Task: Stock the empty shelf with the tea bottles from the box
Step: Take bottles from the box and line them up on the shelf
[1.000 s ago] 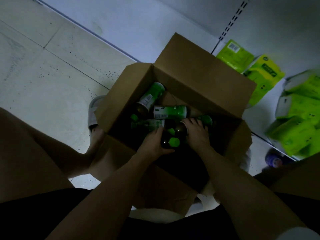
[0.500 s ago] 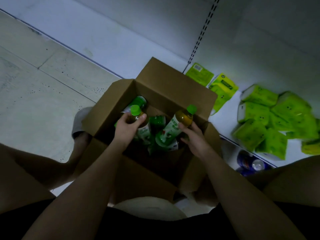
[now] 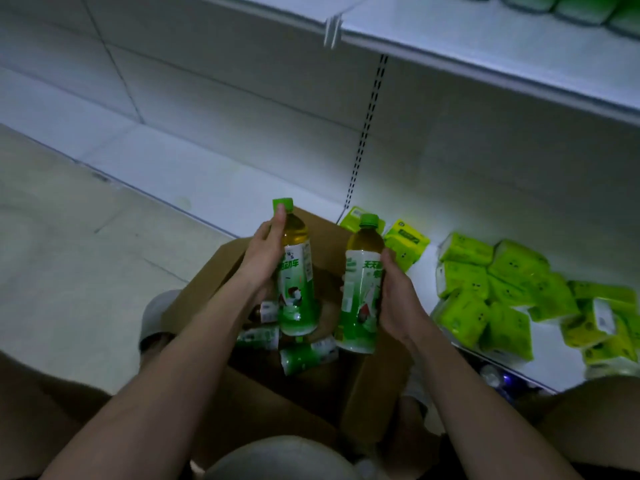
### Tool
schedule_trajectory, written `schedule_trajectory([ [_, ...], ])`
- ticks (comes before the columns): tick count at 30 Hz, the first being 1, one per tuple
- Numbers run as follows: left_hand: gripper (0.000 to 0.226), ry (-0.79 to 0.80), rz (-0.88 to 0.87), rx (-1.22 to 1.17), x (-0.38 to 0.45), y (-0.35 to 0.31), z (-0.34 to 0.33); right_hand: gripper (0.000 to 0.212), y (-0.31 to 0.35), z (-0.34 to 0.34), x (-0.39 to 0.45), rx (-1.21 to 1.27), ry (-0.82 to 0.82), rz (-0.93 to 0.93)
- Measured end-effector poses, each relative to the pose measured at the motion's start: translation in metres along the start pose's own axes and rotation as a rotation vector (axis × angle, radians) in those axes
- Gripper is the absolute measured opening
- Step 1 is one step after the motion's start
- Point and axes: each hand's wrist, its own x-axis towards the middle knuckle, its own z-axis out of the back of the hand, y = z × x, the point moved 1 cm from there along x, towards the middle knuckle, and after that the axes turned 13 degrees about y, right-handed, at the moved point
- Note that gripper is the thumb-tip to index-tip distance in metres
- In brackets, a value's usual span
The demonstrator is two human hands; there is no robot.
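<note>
Head cam, vs half a sec ago?
— I see both tea bottles lifted clear above the box [image 3: 242,403] now; view tilted up, upper shelf [image 3: 502,46] visible.
— Hands?
— Left hand [image 3: 265,258] wrapped round left bottle [image 3: 296,289], forefinger up by the cap. Right hand [image 3: 398,303] clamped on right bottle [image 3: 362,292]. Both upright, apart. More bottles [image 3: 304,355] lying in box. Green packs [image 3: 485,296] on bottom shelf, right.
</note>
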Motion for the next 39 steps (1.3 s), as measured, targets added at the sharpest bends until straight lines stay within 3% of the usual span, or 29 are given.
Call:
schedule_trajectory([
  [2,0.099,0.054,-0.029,0.046,-0.002,-0.029,-0.015,0.065,0.020,-0.011,-0.013,-0.050,0.026,0.050],
  [5,0.074,0.173,-0.095,0.114,-0.011,-0.072,-0.039,0.095,0.054,-0.031,-0.033,-0.177,0.020,0.182],
  [7,0.070,0.230,-0.153,0.166,-0.016,-0.098,-0.051,0.103,0.075,-0.041,-0.047,-0.226,0.044,0.285],
  [11,0.066,0.311,-0.274,0.194,-0.028,-0.149,-0.070,0.083,0.119,-0.057,-0.083,-0.300,0.090,0.426],
  [16,0.060,0.422,-0.424,0.213,-0.049,-0.218,-0.098,0.089,0.175,-0.081,-0.124,-0.424,0.129,0.611],
  [20,0.059,0.503,-0.523,0.271,-0.069,-0.267,-0.131,0.059,0.214,-0.096,-0.158,-0.490,0.153,0.711],
  [22,0.060,0.531,-0.554,0.288,-0.076,-0.287,-0.147,0.057,0.231,-0.097,-0.171,-0.515,0.140,0.760],
  [27,0.053,0.538,-0.603,0.293,-0.074,-0.318,-0.185,0.072,0.273,-0.084,-0.194,-0.561,0.050,0.875],
  [32,0.031,0.499,-0.645,0.280,-0.060,-0.327,-0.226,0.080,0.310,-0.055,-0.211,-0.538,-0.066,0.987],
  [36,0.048,0.472,-0.658,0.240,-0.040,-0.326,-0.261,0.066,0.334,-0.027,-0.218,-0.527,-0.221,1.045],
  [39,0.043,0.463,-0.648,0.214,-0.025,-0.321,-0.283,0.060,0.347,-0.006,-0.219,-0.524,-0.323,1.064],
])
